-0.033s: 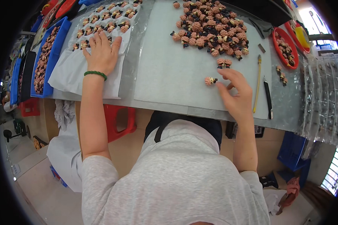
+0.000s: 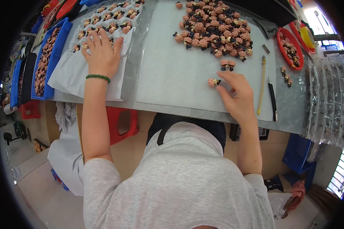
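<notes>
We judge the knobbly pink-headed figurine (image 2: pixel 213 82), on white paper (image 2: pixel 172 76) at our right hand's (image 2: pixel 240 95) parted thumb and forefinger, light, stiff, best pinched by its dark end (image 2: pixel 218 82); our left hand (image 2: pixel 103 57) spreads, ungripping, over rowed figurines (image 2: pixel 126 26).

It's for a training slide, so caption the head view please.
Left hand at rows of pink-topped figurines; right hand open beside a single figurine near a heaped pile.

Small pink-and-black figurine (image 2: pixel 213 82), head leftward
</notes>
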The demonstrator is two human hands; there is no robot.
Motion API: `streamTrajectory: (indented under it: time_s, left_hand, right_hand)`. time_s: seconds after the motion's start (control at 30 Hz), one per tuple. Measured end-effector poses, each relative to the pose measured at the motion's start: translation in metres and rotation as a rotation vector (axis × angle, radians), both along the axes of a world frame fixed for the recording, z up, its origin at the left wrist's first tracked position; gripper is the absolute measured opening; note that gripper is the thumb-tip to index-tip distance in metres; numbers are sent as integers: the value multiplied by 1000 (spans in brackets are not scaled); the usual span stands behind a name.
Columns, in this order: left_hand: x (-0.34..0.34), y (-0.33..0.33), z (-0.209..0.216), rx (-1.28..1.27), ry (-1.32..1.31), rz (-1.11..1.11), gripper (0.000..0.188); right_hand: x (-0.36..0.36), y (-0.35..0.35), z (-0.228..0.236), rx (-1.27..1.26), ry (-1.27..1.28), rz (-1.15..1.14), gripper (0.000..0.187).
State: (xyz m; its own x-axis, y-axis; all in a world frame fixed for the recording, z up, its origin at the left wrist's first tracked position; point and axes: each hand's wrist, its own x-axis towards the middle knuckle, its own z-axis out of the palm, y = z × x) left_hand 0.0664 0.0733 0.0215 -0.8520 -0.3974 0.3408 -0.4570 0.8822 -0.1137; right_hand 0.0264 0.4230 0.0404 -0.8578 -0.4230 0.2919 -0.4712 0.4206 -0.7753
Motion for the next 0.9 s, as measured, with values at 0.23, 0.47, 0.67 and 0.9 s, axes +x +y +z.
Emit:
streamTrajectory:
  time_s: [0.23,0.47,0.67,0.9]
  left_hand:
    - [11,133,52,1200,328,-567,26]
    - [12,173,18,2045,244,-425,19]
    - [11,174,13,2067,258,-390,19]
    - [11,172,7,2237,204,-315,21]
  right_hand:
    - [18,-22,0,-154,-149,-40,18]
    - [33,-38,-4,-653,-427,-40,26]
    - [36,-32,-17,-744,-607,-3,26]
    - [36,-33,-18,-775,-528,-4,26]
